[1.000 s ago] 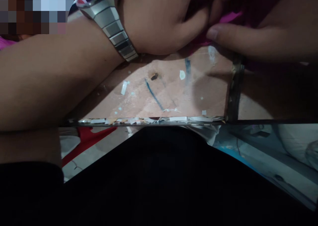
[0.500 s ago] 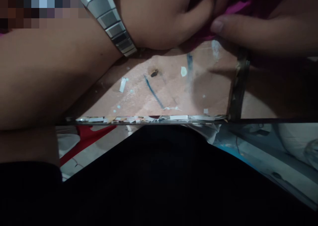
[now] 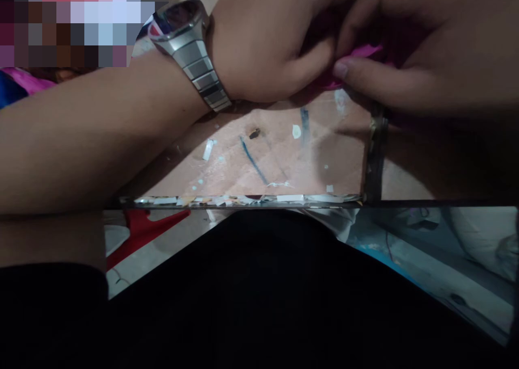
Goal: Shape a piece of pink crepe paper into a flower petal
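Observation:
My left hand [image 3: 263, 44], with a steel watch [image 3: 190, 50] on its wrist, is curled at the top middle of the view. Its fingers are closed on a bright pink piece [image 3: 363, 52] of thin material. My right hand [image 3: 425, 50] meets it from the right, thumb stretched along the lower edge and pressed onto the same pink piece. Most of that piece is hidden between the two hands. Both hands hover just above a pinkish worktop [image 3: 275, 158] marked with a blue line and scattered white scraps.
A mirror-like glass sheet [image 3: 425, 250] lies along the near edge of the worktop, reflecting a dark shape, something red [image 3: 141, 228] and a blue strip. A dark upright strip [image 3: 375, 152] stands right of centre. The upper left corner is blurred out.
Both hands sit lower in view than half a second ago, and the whole watch face now shows. The grip on the pink piece looks unchanged.

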`<state>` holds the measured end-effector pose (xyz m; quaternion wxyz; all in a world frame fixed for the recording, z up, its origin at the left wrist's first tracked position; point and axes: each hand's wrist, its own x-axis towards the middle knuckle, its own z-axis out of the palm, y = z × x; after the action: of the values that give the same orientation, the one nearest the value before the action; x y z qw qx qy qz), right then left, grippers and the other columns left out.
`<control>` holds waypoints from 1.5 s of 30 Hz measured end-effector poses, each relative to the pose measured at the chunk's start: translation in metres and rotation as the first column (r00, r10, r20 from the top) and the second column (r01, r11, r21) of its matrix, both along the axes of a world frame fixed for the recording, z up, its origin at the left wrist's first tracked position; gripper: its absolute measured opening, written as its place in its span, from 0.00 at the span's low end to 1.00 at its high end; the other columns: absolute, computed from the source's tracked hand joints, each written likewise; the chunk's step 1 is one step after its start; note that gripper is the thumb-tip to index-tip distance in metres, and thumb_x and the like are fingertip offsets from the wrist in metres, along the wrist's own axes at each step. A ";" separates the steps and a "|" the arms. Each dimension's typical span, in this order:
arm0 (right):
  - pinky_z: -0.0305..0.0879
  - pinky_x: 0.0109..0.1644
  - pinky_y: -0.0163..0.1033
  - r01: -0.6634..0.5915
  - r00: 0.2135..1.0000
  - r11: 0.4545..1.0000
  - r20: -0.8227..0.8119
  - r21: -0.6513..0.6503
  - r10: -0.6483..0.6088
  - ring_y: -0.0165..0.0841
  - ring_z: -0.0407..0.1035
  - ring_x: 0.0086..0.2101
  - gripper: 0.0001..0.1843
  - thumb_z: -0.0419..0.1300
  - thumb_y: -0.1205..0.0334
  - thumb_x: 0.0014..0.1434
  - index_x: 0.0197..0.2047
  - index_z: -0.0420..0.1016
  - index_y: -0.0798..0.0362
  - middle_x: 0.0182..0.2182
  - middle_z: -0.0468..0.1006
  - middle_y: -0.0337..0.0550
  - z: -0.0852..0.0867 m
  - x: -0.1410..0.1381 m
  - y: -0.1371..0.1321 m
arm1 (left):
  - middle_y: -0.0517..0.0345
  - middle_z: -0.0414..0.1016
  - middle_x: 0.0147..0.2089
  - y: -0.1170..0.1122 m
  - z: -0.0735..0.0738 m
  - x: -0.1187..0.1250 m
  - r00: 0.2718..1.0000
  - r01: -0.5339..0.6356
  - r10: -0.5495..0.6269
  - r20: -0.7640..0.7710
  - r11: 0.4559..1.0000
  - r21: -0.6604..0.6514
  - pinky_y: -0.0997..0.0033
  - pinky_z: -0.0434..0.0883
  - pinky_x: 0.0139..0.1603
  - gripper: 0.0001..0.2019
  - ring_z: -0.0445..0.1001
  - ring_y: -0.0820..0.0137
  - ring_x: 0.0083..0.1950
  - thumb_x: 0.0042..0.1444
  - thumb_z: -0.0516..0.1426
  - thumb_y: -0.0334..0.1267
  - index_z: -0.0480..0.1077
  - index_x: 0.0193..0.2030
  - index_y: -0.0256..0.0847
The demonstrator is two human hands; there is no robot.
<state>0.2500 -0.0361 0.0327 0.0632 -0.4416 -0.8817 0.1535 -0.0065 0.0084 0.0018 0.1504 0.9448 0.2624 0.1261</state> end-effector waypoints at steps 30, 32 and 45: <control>0.70 0.71 0.54 0.140 0.990 0.980 -0.030 0.142 -0.137 0.47 0.81 0.57 0.28 0.56 0.38 0.78 0.61 0.85 0.49 0.52 0.85 0.42 0.000 0.004 -0.002 | 0.55 0.79 0.42 -0.005 -0.005 0.008 0.973 -0.060 0.032 0.228 0.991 0.116 0.66 0.67 0.55 0.23 0.87 0.62 0.52 0.71 0.52 0.42 0.82 0.54 0.24; 0.70 0.70 0.54 0.138 0.990 0.981 -0.027 0.138 -0.136 0.48 0.81 0.58 0.29 0.55 0.37 0.78 0.60 0.86 0.52 0.52 0.85 0.43 0.000 0.003 -0.002 | 0.55 0.78 0.41 -0.005 -0.005 0.007 0.972 -0.053 0.025 0.234 0.992 0.113 0.64 0.69 0.55 0.22 0.87 0.61 0.52 0.70 0.53 0.41 0.82 0.54 0.24; 0.64 0.68 0.58 0.159 0.987 0.987 0.021 0.027 -0.159 0.46 0.77 0.56 0.36 0.50 0.31 0.74 0.57 0.89 0.48 0.49 0.84 0.40 0.005 -0.004 -0.004 | 0.57 0.76 0.43 -0.008 0.002 0.008 0.995 -0.027 0.015 0.099 0.992 0.123 0.56 0.72 0.61 0.24 0.86 0.60 0.56 0.71 0.51 0.44 0.80 0.53 0.23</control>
<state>0.2465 -0.0401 0.0374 0.0705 -0.5114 -0.8463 0.1315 0.0015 0.0006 0.0038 0.1029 0.9422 0.2561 0.1901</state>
